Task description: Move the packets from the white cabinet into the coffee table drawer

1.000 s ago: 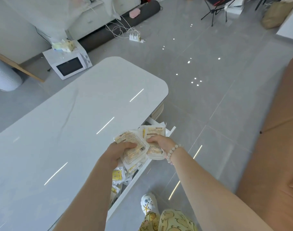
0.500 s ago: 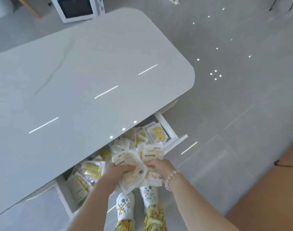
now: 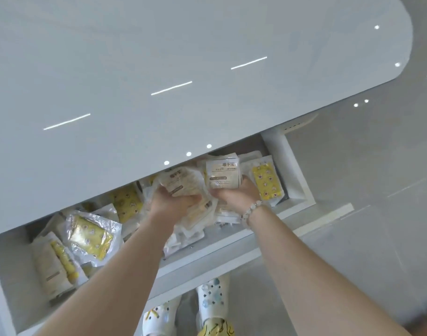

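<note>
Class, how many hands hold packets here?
2. The left hand grips a packet over the middle of the drawer; the right hand grips a second packet nearer its right end.

White packet (image 3: 222, 175) the right hand (image 3: 239, 195) is gripping is showing big characters, seemingly 暖手宝; smaller lines below are reading as blur. Left-hand packet (image 3: 181, 183) is carrying similar print, illegible.
</note>
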`<action>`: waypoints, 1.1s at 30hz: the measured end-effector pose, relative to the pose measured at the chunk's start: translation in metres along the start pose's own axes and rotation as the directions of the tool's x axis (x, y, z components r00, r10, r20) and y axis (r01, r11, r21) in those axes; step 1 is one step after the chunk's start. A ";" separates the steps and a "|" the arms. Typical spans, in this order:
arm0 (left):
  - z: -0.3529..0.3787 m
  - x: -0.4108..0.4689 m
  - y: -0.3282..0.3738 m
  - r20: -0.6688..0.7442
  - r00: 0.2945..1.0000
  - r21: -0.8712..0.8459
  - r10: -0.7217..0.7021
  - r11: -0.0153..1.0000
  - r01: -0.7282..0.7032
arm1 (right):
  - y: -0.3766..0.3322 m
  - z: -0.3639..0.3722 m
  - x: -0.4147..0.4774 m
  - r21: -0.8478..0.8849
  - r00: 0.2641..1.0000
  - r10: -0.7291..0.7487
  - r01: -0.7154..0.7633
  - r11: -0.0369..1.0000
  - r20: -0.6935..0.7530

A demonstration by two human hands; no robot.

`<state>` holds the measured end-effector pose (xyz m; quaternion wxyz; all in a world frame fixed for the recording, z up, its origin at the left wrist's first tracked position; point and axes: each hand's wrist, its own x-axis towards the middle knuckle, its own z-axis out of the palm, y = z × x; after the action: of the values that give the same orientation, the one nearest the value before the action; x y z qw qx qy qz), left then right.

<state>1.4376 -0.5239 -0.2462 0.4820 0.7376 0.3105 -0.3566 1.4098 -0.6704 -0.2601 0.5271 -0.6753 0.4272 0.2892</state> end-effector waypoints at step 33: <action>-0.162 -0.230 0.133 0.164 0.870 0.902 0.466 0.286 -0.323 | -0.188 -0.043 -0.270 -0.857 0.577 -0.800 0.486 0.173 0.165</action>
<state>1.4540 -0.4448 0.0544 0.0517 0.9517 -0.0965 -0.2868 1.4461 -0.6236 0.0666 0.1253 -0.9884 -0.0223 0.0831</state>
